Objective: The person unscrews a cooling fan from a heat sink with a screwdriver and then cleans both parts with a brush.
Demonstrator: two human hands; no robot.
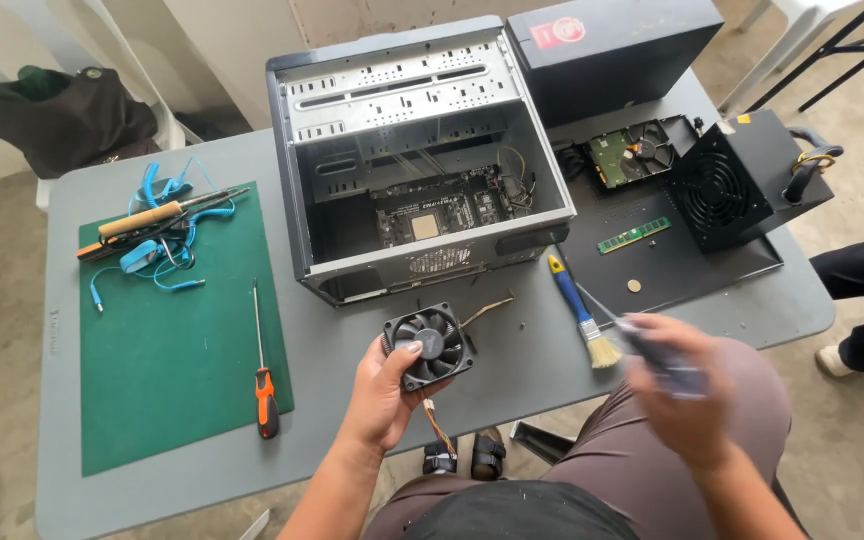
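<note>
Head view: the left hand [384, 385] reaches up from the lower edge, fingers curled around a black cooling fan [430, 345], thumb pressed on its face. This square fan, blades showing and a wire trailing from it, is held just above the grey table [512, 365], in front of the open computer case [422, 160]. The right hand [682, 375] is blurred, closed around a dark tool [652, 350] I cannot identify. A blue-handled brush [582, 315] lies nearby.
</note>
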